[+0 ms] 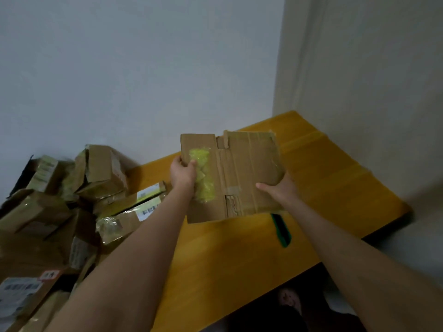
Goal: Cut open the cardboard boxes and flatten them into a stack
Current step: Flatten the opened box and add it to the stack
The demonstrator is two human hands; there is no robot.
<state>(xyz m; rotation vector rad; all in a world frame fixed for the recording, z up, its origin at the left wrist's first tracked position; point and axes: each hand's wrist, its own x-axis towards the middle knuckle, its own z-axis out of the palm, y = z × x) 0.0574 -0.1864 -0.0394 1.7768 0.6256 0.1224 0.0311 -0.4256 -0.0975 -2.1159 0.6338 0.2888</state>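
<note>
Currently the flattened brown cardboard box [242, 173] hangs between my hands above the yellow wooden table [335, 188], creases running away from me: left hand [183, 174] pinches its yellow-taped edge, right hand [280, 188] clasps the opposite edge (fingers hidden).

One flattened brown cardboard box [239, 178], torn and taped, with crinkled yellow tape on its left panel, is raised and tilted above the desk [335, 183]. Crumpled brown cardboard boxes [72, 200], labelled, lie heaped at left.
</note>
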